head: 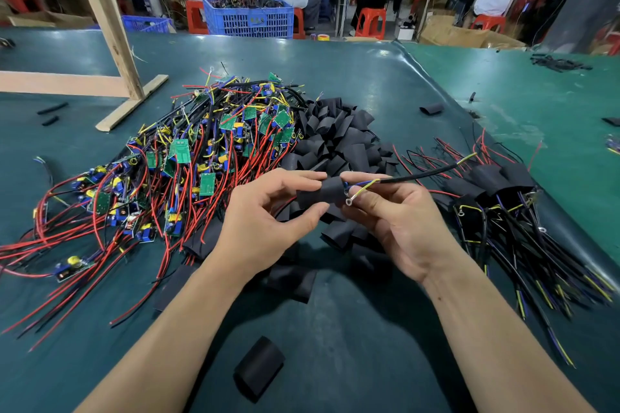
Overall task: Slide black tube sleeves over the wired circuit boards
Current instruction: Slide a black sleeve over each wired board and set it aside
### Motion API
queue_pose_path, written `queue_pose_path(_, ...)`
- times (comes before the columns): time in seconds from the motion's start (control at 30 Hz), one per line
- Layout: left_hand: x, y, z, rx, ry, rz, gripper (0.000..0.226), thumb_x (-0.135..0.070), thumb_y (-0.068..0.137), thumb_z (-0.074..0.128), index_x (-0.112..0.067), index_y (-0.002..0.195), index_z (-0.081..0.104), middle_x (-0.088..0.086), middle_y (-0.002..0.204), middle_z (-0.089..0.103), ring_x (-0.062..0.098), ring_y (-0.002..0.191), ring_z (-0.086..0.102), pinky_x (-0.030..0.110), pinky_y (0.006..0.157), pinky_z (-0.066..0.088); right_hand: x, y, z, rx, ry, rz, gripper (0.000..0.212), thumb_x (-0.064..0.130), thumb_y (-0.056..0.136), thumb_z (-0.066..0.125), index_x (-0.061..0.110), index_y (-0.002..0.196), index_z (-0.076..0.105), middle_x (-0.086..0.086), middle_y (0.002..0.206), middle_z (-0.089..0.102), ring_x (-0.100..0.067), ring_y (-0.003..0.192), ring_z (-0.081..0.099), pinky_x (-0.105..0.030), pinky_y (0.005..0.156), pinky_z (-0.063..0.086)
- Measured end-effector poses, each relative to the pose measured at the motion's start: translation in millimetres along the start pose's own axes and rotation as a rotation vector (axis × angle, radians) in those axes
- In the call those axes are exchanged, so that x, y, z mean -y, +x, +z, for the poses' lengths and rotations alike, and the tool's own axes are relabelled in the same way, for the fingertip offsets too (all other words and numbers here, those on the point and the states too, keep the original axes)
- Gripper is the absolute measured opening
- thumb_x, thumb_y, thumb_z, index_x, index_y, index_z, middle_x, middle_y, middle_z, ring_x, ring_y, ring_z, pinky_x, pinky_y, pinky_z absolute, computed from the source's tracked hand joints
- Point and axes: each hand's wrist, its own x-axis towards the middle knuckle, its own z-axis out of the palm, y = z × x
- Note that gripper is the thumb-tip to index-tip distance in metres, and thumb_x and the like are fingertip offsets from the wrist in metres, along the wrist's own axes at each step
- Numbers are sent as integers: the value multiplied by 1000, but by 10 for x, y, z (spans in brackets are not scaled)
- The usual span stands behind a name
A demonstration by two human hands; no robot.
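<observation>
Head view. Both hands meet over the middle of the green surface (335, 329). The left hand (268, 211) has its grip pinched on one black sleeve (322, 194), thumb below and fingers above. The right hand (396, 218) holds the other end, fingers curled round the sleeve's mouth, where blue and yellow leads and a black cable (419, 174) come out toward 2 o'clock. No board shows outside the sleeve, so I judge it already inside and this unit nearly seated.

Done work: a heap of sleeved units (496, 191) lies at 3 o'clock of the hands, cables trailing toward 5 o'clock.

Outstanding: a large pile of bare boards (201, 151) with red and black wires lies from 9 to 11 o'clock, clearly the bigger heap. A stock of empty sleeves (335, 131) sits at 12 o'clock, and one loose sleeve (258, 367) lies at 6 o'clock. By my estimate, well under half is complete.
</observation>
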Motion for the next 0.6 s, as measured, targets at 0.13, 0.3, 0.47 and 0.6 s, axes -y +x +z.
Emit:
queue_pose_path(0.13,-10,-7,-12,6,6,3,27,5,74,80,-3,98,68,5,110,72,16,106,69,32,92,54,30,-4,-51,-46,-147,-102,23,-6,81,66,14,82,77,-7,76,74,-17,68,70,-22,64,55)
queue_pose_path(0.3,-7,-9,-1,1,-21,-4,30,5,75,79,-4,101,69,6,111,72,16,108,69,30,95,53,-30,9,12,-76,-64,-49,13,3,72,71,14,77,76,-10,78,73,-21,69,70,-24,63,56)
queue_pose_path(0.47,2,-3,-6,-8,11,16,28,1,75,80,-3,101,69,5,111,72,14,107,69,28,94,53,-33,12,35,-88,28,0,11,8,65,71,13,72,78,-8,73,72,-19,65,70,-22,60,56)
queue_pose_path(0.6,45,12,-18,-47,47,41,27,0,75,80,-2,100,69,4,112,72,14,109,68,30,96,53,11,-1,10,-73,-31,-6,12,11,67,72,12,77,79,-9,75,74,-19,69,73,-21,55,54)
